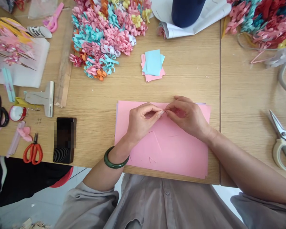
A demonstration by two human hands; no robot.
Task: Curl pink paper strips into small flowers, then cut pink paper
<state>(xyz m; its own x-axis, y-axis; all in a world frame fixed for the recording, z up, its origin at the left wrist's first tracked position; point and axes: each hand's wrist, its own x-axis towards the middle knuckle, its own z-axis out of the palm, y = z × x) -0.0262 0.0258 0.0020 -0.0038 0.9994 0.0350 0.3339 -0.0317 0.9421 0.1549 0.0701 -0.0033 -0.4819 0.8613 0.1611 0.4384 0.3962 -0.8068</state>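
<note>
1. Left hand (145,119) and right hand (189,119) meet fingertip to fingertip; on each, thumb and forefinger are pressed together. Such a close pinch suggests fine work on something very small.
2. Both are over the upper part of a large, flat, rectangular pink sheet (181,156), which lies on the pale wood-grained surface (188,76) at its near edge, square to the wearer. Presumably placed so for a flat base within short reach of both arms.
3. Small stack of light-blue and pink square pieces (153,63) just beyond the sheet, loosely fanned; probably kept there to stay within reach yet out from under the wrists.
4. Cream-handled metal scissors (285,136) well to the right, handles towards the wearer, likely for an easy pick-up. Dark blue cylindrical container (187,12) stands on a white paper sheet (205,25), perhaps weighting it.
5. Hard to make out: whatever is between the fingertips, pink lost against pink. Thin-edged pink scraps (154,141) on the sheet show mostly as outlines.
6. Cut off: container's top; heap of multicoloured curled ribbon loops (109,35) at the upper edge; black garment with white stripes (21,181), lower left. Black phone-like slab (63,156): middle blurred out.
</note>
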